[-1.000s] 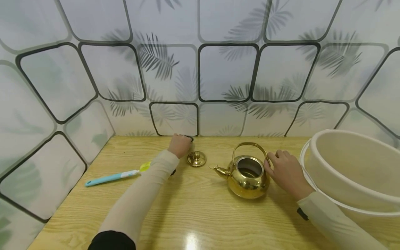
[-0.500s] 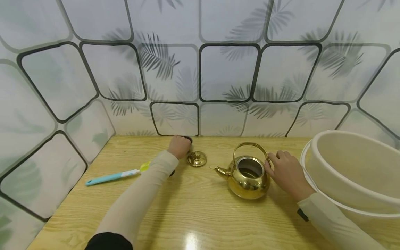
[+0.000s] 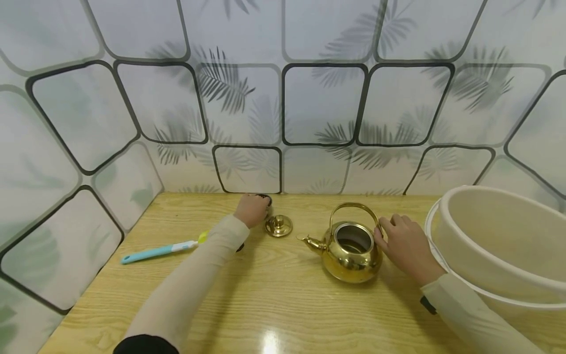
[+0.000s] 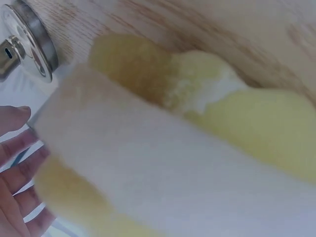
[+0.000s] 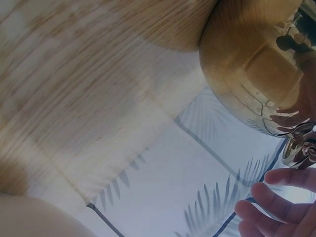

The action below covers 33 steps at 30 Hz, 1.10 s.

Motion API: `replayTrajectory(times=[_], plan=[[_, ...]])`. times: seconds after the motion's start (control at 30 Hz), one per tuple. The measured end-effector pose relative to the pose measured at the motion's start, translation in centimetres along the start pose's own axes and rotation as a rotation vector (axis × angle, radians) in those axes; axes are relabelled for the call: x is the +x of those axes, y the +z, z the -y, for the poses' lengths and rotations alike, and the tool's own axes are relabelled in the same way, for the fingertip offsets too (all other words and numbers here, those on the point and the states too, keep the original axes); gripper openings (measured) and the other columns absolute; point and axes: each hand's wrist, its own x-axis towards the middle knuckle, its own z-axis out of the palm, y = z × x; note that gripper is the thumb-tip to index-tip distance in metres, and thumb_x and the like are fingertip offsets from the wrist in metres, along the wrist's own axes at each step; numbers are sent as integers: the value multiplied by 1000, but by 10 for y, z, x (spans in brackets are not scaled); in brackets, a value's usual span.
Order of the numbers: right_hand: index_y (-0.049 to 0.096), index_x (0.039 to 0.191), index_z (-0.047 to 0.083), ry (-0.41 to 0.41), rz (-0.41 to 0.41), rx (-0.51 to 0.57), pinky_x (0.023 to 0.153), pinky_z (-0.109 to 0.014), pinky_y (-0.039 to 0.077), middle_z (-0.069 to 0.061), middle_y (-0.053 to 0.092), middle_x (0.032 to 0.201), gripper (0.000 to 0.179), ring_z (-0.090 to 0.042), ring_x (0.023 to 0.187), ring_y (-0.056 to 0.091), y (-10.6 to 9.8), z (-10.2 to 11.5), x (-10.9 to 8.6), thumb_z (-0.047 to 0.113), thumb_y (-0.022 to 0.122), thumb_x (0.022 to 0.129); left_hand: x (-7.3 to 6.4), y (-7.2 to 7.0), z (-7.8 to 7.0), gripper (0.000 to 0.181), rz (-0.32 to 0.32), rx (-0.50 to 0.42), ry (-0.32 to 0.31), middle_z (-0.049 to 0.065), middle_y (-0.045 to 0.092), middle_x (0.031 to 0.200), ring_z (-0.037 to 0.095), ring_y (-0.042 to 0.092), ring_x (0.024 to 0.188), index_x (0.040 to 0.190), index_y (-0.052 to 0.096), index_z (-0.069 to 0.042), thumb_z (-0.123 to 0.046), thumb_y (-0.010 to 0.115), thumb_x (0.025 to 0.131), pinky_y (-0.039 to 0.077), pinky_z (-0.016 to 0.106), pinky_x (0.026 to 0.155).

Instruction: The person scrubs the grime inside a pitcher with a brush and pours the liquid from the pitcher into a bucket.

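Note:
A golden teapot [image 3: 351,263] stands lidless, its hoop handle raised and its spout pointing left. My right hand [image 3: 409,248] pinches the handle's right base with thumb and finger; the right wrist view shows the other fingers [image 5: 281,197] loosely bent below the metal joint. Left of the spout lies the teapot's lid [image 3: 278,225], knob up. My left hand [image 3: 251,210] is beside a small dark-rimmed object [image 3: 265,198] near the wall, mostly hidden by the hand. In the left wrist view its fingers [image 4: 22,175] look loosely spread, and nothing shows between them.
Under the left forearm lies a brush [image 3: 159,252] with a blue-and-white handle; its yellow head [image 4: 266,128] fills much of the left wrist view. A large cream basin [image 3: 499,255] stands beside the right arm. Patterned walls border the wooden table [image 3: 283,305].
My left hand and forearm have drawn slightly left and back, so a bit more of the dark-rimmed object shows. The right hand, teapot and lid have stayed put.

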Motion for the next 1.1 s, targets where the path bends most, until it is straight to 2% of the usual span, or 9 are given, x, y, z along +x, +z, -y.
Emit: replayTrajectory(times=[0.13,0.27,0.47,0.6,0.9,1.1], plan=[[60,78,1,-2,-5,1,38,-30,32,-11,49,59,19,-23,46,43,1,0,0,18,52,80,-4,-1,1,29,-43,19,30,10,71,98,27,68,90,115,61,-9,-27,57,93,51,45,86],[60,78,1,-6,-5,-1,38,-30,32,-11,49,59,18,-22,46,43,1,-1,0,18,53,80,-7,-3,1,25,-90,36,47,10,71,96,26,68,88,111,62,-8,-25,59,92,52,44,83],[58,76,1,-14,-6,1,38,-29,31,-11,48,58,18,-22,45,42,2,-1,0,18,52,80,-15,-8,1,26,-136,-22,40,10,70,101,28,67,92,111,62,-9,-25,61,90,51,45,84],[57,76,1,-18,-7,-5,38,-29,31,-11,48,58,17,-23,45,42,1,0,-1,17,52,79,-19,-8,1,28,-172,-24,43,10,69,104,28,66,94,111,61,-10,-26,63,89,51,44,84],[59,76,1,-9,-16,7,38,-30,31,-11,48,58,18,-22,45,42,1,0,-1,17,52,79,-23,-6,3,29,-301,-33,79,10,68,96,27,63,85,105,63,-10,-32,65,86,50,43,78],[59,77,1,-18,-23,2,38,-28,30,-10,47,57,19,-21,44,41,2,-1,0,18,51,80,-31,-13,-2,25,-372,-28,107,8,65,88,24,60,79,99,63,-10,-30,66,86,50,42,75]])
